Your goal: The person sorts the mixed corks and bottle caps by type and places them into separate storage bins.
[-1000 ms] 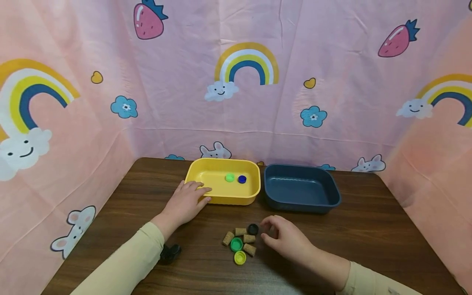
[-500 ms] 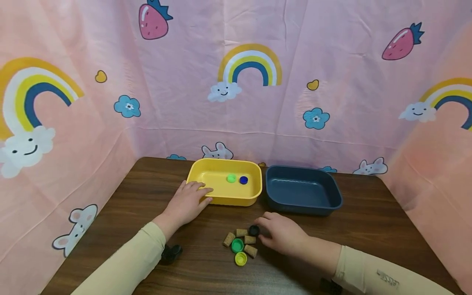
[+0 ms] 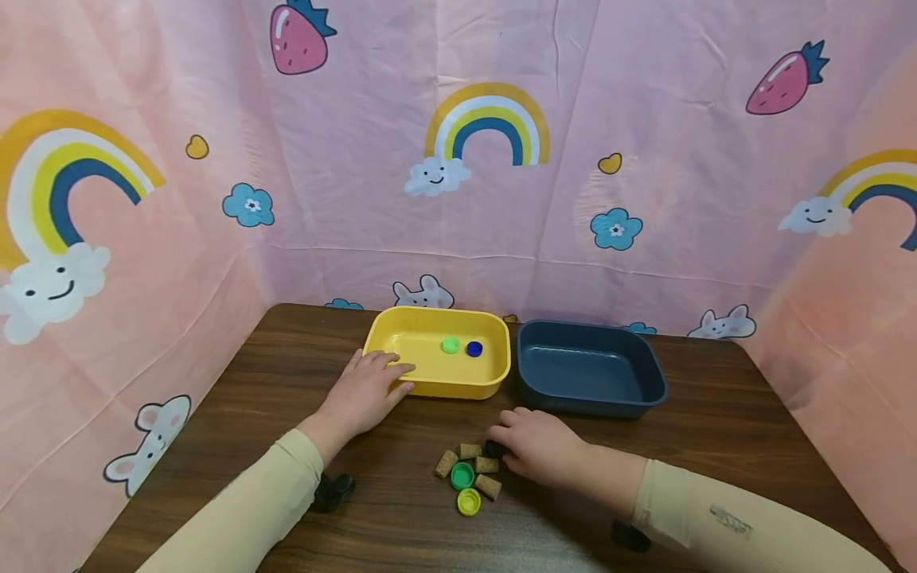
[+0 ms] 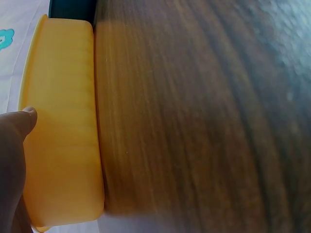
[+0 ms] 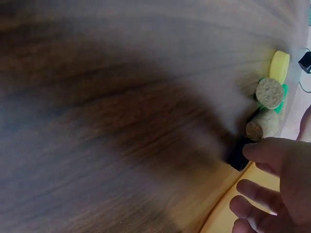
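Observation:
My left hand (image 3: pixel 361 390) holds the near-left rim of a yellow plastic tub (image 3: pixel 430 388), fingers over the inside and thumb (image 4: pixel 30 116) on the outer wall. A light green bottle cap (image 3: pixel 450 345) and a dark blue one (image 3: pixel 474 349) lie in that tub. With thumb and index finger, my right hand (image 3: pixel 540 446) pinches a black bottle cap (image 5: pixel 238 154) at the table top; its other fingers are spread apart. Just left of it are several corks (image 3: pixel 488 487), a green bottle cap (image 3: pixel 462 476) and a yellow bottle cap (image 3: pixel 469 502).
A dark blue tub (image 3: pixel 591 402) stands right of the yellow one, behind my right hand. The wooden table (image 3: pixel 387 525) meets a patterned pink cloth (image 3: pixel 344 223) at the back and sides. A small black object (image 3: pixel 333 492) lies beside my left sleeve.
My right hand has moved left to the black bottle cap and closed its thumb and finger on it. The left hand has stayed on the yellow tub.

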The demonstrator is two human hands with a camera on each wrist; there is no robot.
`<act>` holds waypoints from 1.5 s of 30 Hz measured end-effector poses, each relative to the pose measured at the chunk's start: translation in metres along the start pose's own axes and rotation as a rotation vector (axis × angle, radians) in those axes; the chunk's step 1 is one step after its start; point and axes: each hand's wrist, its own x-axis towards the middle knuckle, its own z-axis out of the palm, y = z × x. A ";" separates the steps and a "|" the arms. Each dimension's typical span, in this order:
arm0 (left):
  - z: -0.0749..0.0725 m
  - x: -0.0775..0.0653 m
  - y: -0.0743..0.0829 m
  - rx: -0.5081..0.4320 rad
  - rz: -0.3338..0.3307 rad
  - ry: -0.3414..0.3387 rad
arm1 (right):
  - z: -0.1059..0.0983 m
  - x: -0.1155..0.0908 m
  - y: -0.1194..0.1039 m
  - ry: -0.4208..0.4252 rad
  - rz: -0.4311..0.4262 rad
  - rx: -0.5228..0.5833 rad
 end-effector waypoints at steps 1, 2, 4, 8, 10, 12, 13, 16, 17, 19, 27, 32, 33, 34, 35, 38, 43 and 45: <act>0.000 0.000 0.000 0.000 -0.001 -0.001 | 0.000 0.001 0.001 -0.015 -0.006 -0.009; 0.000 0.000 0.000 0.000 -0.001 -0.003 | 0.001 0.003 0.001 -0.032 -0.010 -0.019; 0.000 0.000 0.001 0.002 0.002 -0.005 | 0.003 0.004 0.003 -0.053 -0.016 -0.032; -0.001 0.000 0.001 0.010 0.002 -0.005 | 0.007 0.006 0.004 -0.074 -0.021 -0.039; -0.001 0.000 0.001 0.010 0.001 -0.002 | 0.007 0.006 0.005 -0.076 -0.025 -0.039; -0.001 0.000 0.001 0.012 0.003 0.004 | 0.006 0.007 0.005 -0.072 -0.032 -0.040; -0.001 0.000 0.001 0.011 0.002 0.003 | 0.006 0.007 0.005 -0.070 -0.036 -0.039; 0.000 0.000 0.000 0.013 0.004 0.006 | 0.006 0.008 0.005 -0.060 -0.047 -0.037; 0.000 0.000 0.000 0.015 0.008 0.009 | 0.006 0.008 0.004 -0.058 -0.050 -0.038; 0.000 0.000 0.000 0.013 0.006 0.007 | 0.006 0.008 0.004 -0.054 -0.057 -0.040; 0.000 -0.001 0.000 0.012 0.006 0.008 | 0.007 0.008 0.006 -0.046 -0.044 -0.029; -0.001 -0.001 0.000 0.008 0.006 0.010 | 0.008 0.005 0.009 -0.032 -0.011 -0.020; -0.001 -0.001 0.000 0.008 0.005 0.010 | 0.008 0.004 0.010 -0.028 -0.007 -0.020; -0.001 -0.001 0.000 0.008 0.005 0.009 | 0.007 0.004 0.011 -0.024 -0.006 -0.023; 0.000 0.000 0.000 0.008 0.006 0.010 | 0.006 0.003 0.011 -0.018 -0.005 -0.025; 0.000 0.000 0.000 0.009 0.004 0.005 | 0.000 0.003 0.011 0.007 0.004 -0.008; -0.001 -0.001 0.000 0.009 0.005 0.003 | -0.015 0.005 0.011 0.060 0.035 0.045; -0.001 -0.001 0.000 0.007 0.008 0.007 | -0.020 0.006 0.011 0.072 0.051 0.061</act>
